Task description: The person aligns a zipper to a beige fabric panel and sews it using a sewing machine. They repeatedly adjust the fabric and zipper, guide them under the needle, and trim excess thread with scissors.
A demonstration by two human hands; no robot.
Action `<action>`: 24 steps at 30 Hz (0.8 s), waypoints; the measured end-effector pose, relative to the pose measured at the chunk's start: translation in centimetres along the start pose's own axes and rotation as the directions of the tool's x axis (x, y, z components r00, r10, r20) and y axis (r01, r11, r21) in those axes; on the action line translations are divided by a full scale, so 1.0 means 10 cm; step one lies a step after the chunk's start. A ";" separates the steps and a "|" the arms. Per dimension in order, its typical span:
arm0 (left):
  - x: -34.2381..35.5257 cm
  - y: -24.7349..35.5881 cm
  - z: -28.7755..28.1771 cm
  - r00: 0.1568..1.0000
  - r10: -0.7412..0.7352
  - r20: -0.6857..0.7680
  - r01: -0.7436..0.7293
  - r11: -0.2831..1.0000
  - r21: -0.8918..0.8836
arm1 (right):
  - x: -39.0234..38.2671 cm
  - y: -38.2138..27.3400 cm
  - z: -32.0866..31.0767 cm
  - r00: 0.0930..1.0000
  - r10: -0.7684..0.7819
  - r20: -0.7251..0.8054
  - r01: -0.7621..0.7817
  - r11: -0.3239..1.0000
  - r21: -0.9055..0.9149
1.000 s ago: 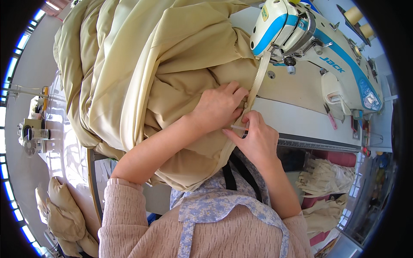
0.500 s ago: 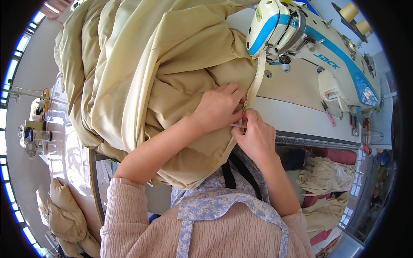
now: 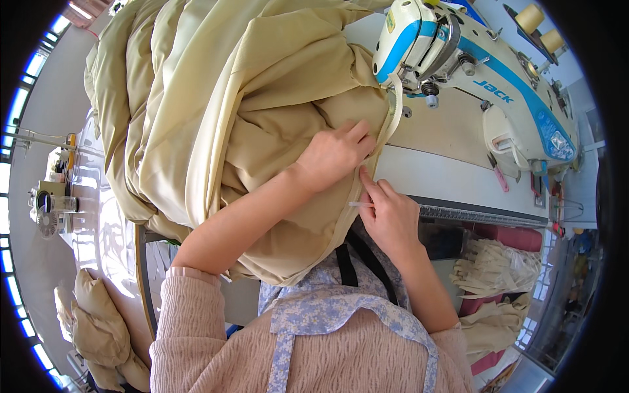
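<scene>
A large padded beige garment (image 3: 275,144) lies heaped before me, running under the sewing machine's head. Along its right edge goes a pale zipper tape (image 3: 395,114), its upper end by the needle area, which is hidden. My left hand (image 3: 335,156) rests on the garment, its curled fingers pinching the zipper tape against the fabric edge. Just below and to the right, my right hand (image 3: 392,213) touches that same edge with its index fingertip. A slender white stick-like tool (image 3: 358,204) juts leftward from between its thumb and fingers; what kind is unclear.
The white and blue sewing machine (image 3: 485,78) stands at the upper right, with thread cones (image 3: 540,29) behind. Pink-handled snips (image 3: 500,177) lie on its table. Folded beige pieces (image 3: 495,268) sit below right; another beige padded bundle (image 3: 101,327) is at lower left.
My left hand has shifted slightly up along the garment edge. The right index finger has straightened against the edge, and the white tool now sits a little lower. The zipper tape has twisted.
</scene>
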State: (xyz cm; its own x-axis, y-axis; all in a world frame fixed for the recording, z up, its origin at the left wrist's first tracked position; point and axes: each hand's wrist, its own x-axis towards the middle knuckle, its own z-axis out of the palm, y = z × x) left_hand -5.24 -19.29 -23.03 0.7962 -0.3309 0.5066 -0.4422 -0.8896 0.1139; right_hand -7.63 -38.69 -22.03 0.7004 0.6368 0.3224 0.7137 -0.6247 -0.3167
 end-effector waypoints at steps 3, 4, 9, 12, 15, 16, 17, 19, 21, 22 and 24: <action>0.14 -0.10 0.03 0.998 0.048 -0.048 -0.047 0.999 0.019 | 0.01 0.02 0.03 1.000 -0.012 -0.006 0.012 1.000 0.003; 0.19 -0.12 0.03 0.998 0.035 -0.052 -0.035 0.999 -0.012 | 0.01 0.01 0.03 1.000 -0.010 -0.004 0.010 1.000 0.006; 0.13 -0.06 -0.10 0.979 -0.140 -0.151 0.109 0.974 -0.198 | -0.01 0.02 -0.09 0.996 0.047 0.077 -0.060 0.984 0.166; -0.15 0.05 -0.22 0.999 0.022 -0.041 -0.034 0.939 -0.343 | 0.00 0.06 -0.19 0.984 0.092 0.153 -0.132 0.951 0.281; -0.33 0.09 -0.22 0.999 0.044 0.008 -0.041 0.976 -0.216 | 0.08 0.16 -0.29 0.991 0.099 0.091 -0.131 0.873 0.470; -0.36 0.10 -0.21 0.999 0.047 0.008 -0.045 0.979 -0.199 | 0.13 0.21 -0.33 0.991 0.129 0.047 -0.133 0.822 0.554; -0.38 0.10 -0.20 0.999 0.045 0.017 -0.041 0.982 -0.183 | 0.17 0.25 -0.37 0.985 0.173 0.010 -0.141 0.763 0.631; -0.39 0.10 -0.18 0.999 0.033 0.032 -0.027 0.985 -0.171 | 0.24 0.31 -0.40 0.976 0.195 -0.097 -0.083 0.746 0.661; -0.39 0.10 -0.17 0.999 0.013 0.049 -0.004 0.982 -0.188 | 0.29 0.36 -0.41 0.944 0.325 -0.056 -0.205 0.711 0.673; -0.39 0.11 -0.18 0.998 0.007 0.064 0.004 0.987 -0.162 | 0.34 0.37 -0.34 0.944 0.323 -0.069 -0.172 0.660 0.731; -0.40 0.12 -0.19 0.995 -0.006 0.100 0.017 0.994 -0.110 | 0.38 0.36 -0.19 0.954 0.294 -0.066 -0.118 0.566 0.816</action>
State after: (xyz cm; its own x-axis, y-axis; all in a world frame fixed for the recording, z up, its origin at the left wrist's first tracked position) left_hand -9.73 -18.41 -23.29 0.8360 -0.3556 0.4179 -0.4716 -0.8550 0.2159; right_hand -2.42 -39.36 -20.21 0.8776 0.3940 0.2732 0.3211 -0.0598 -0.9452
